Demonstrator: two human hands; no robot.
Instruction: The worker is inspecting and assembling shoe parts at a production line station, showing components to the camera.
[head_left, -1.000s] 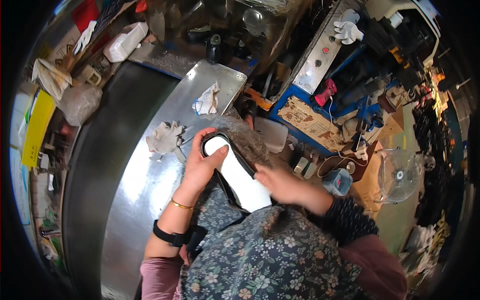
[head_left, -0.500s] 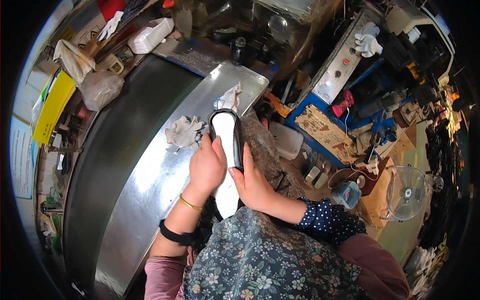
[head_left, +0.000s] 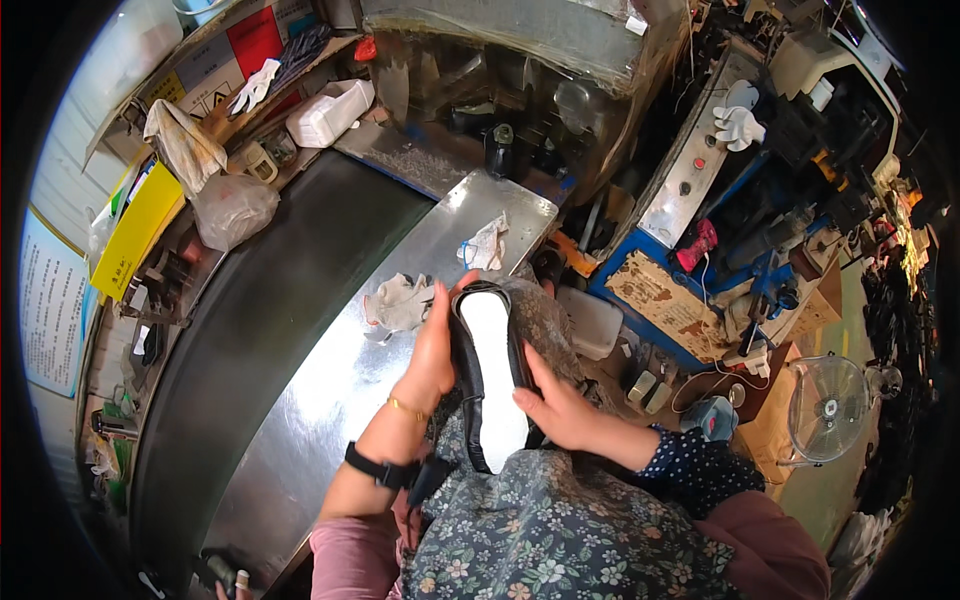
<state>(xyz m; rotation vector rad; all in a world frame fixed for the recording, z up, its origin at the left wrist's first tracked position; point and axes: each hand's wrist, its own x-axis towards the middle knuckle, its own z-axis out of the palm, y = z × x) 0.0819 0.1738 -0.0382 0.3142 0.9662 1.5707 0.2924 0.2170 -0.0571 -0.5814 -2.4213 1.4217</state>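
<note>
Over my lap lies a black shoe (head_left: 466, 390), with a long white sole-shaped face (head_left: 492, 370) turned up toward me. My left hand (head_left: 432, 345) rests along the shoe's left side, its fingers stretched toward the far end and one fingertip showing past the rim there. On the other side, my right hand (head_left: 560, 405) grips the near half, thumb on the edge of the white face and the other fingers mostly hidden by the shoe. A crumpled pale glove (head_left: 398, 303) lies on the metal table just beyond my left hand. Farther off is a white crumpled cloth (head_left: 484, 245).
A shiny metal table (head_left: 300, 400) runs along my left, with a dark conveyor belt (head_left: 230, 330) beyond it. To the right stand a blue-framed machine bench (head_left: 655, 300), a round fan (head_left: 828, 410) and a blue bucket (head_left: 712, 415). A white container (head_left: 590, 322) sits nearer.
The view has shifted, moving the surroundings lower and rightward. My left hand's fingers have straightened along the shoe's side and come off its white face. The right hand stays on the shoe.
</note>
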